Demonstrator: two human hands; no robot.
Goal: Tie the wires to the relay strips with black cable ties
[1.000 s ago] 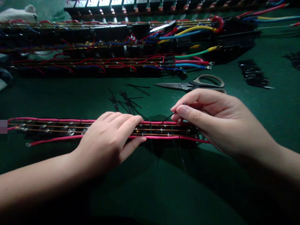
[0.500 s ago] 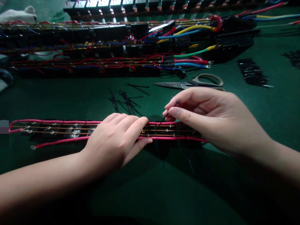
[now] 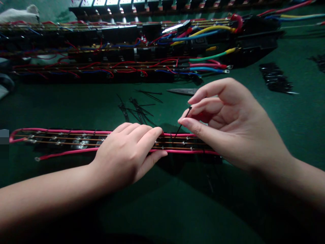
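Across the long black strip of parts [image 3: 81, 142], with brass-coloured bars running along it, my left hand [image 3: 129, 150] is closed, fingers over the far edge and thumb at the near one. A pink-red cable [image 3: 63, 154] runs along both long sides and loops round at the left end; its near side ends in a ring terminal [image 3: 37, 159]. Between thumb and a finger, my right hand [image 3: 228, 125] pinches a thin black cable tie [image 3: 186, 115], its head up and its tail reaching down to the strip. The index finger is lifted away from the tie.
Loose black cable ties [image 3: 139, 110] lie beyond my left hand. Scissors [image 3: 181, 91] are partly hidden behind my right hand. A bundle of cable ties [image 3: 275, 78] lies at the right. Wired assemblies [image 3: 101, 69] with coloured leads stretch across the back.
My right index finger has lifted and opened off the cable tie, and the hand has risen slightly, covering the scissors' handles. My left hand stays on the strip.
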